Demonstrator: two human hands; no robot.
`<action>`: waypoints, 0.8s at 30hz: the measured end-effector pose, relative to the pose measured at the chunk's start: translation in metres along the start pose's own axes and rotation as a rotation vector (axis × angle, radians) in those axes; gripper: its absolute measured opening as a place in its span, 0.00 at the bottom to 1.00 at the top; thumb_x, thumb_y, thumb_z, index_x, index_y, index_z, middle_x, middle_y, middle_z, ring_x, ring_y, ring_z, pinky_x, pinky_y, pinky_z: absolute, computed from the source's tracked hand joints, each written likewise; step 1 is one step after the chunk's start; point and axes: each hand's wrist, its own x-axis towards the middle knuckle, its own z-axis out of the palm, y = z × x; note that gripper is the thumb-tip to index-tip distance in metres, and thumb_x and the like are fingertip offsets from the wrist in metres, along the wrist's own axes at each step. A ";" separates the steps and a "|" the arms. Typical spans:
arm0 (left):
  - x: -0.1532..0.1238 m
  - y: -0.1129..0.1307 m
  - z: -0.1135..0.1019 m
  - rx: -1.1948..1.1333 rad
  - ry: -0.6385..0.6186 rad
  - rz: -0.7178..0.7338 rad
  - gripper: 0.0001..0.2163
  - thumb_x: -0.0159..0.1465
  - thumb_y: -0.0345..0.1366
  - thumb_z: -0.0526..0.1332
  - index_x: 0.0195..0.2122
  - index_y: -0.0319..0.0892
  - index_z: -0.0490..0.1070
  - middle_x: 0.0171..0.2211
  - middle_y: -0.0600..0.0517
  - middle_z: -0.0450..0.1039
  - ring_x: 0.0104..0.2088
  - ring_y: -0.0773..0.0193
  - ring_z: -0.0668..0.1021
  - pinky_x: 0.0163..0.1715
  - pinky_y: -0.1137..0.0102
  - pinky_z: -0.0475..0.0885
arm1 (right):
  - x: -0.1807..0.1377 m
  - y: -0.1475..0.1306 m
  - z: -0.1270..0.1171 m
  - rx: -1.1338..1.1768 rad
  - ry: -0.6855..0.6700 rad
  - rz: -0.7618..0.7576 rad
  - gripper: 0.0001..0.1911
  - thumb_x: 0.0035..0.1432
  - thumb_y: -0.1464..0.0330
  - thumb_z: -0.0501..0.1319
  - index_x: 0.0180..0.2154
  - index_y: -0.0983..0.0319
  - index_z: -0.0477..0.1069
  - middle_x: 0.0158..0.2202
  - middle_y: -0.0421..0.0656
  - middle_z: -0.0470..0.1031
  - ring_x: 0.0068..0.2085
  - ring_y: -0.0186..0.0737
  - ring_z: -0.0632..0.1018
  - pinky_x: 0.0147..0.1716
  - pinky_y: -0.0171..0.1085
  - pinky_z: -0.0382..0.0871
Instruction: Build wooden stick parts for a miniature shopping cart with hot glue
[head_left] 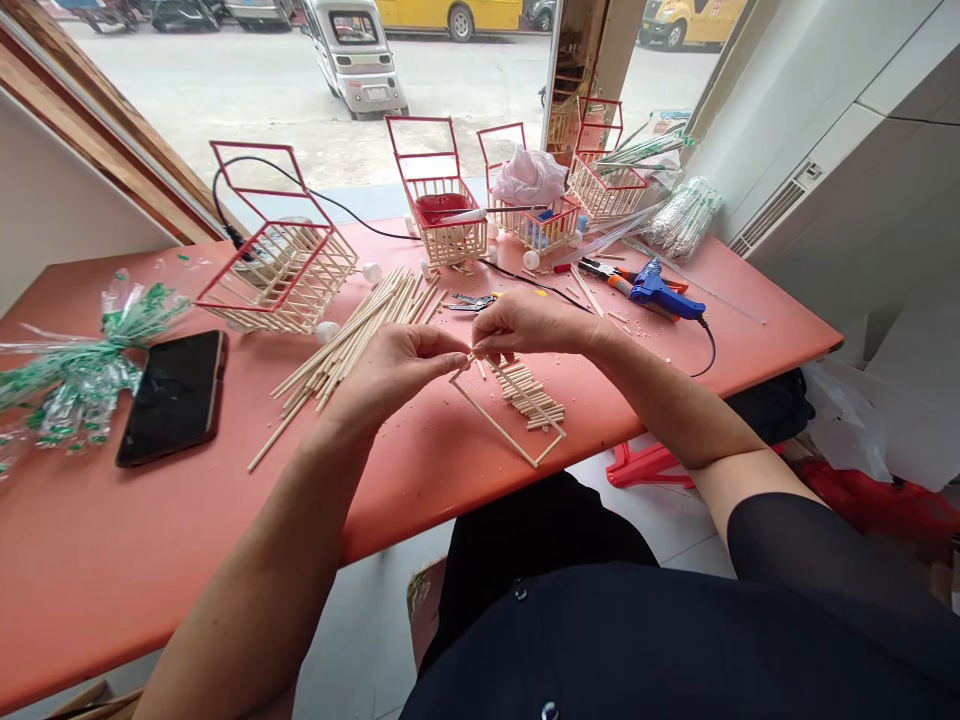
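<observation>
My left hand (405,365) and my right hand (529,325) meet over the salmon table (112,560), fingertips pinched together at the top corner of a rectangular frame of thin wooden sticks (504,428). The frame tilts up from the table, held at that corner by both hands. A row of short cut sticks (531,393) lies inside the frame's far side. A loose pile of long wooden sticks (352,340) spreads just left of my left hand.
Several small stick carts with red frames stand along the back, the nearest (281,260) at the left. A blue glue gun (660,292) and pliers lie at the right, a black phone (174,395) and plastic wrappers (71,375) at the left.
</observation>
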 end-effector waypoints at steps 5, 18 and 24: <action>0.005 -0.013 0.009 -0.172 0.016 0.010 0.09 0.48 0.41 0.77 0.29 0.44 0.86 0.29 0.47 0.85 0.32 0.58 0.83 0.34 0.67 0.76 | 0.005 -0.008 -0.006 -0.044 -0.090 0.052 0.10 0.68 0.76 0.67 0.32 0.65 0.83 0.26 0.38 0.82 0.26 0.28 0.79 0.28 0.29 0.68; 0.012 -0.020 0.010 -0.238 0.009 0.002 0.12 0.45 0.40 0.78 0.28 0.42 0.83 0.28 0.49 0.82 0.31 0.61 0.79 0.34 0.67 0.74 | 0.001 0.005 -0.005 0.225 -0.104 0.171 0.11 0.75 0.69 0.65 0.37 0.66 0.80 0.27 0.39 0.83 0.23 0.26 0.78 0.24 0.27 0.69; 0.014 -0.025 0.010 -0.261 0.027 -0.017 0.16 0.45 0.44 0.80 0.31 0.42 0.84 0.29 0.49 0.81 0.32 0.62 0.77 0.34 0.67 0.72 | -0.016 0.011 -0.004 0.401 -0.016 0.293 0.11 0.75 0.64 0.67 0.43 0.66 0.79 0.31 0.42 0.85 0.25 0.28 0.80 0.23 0.26 0.68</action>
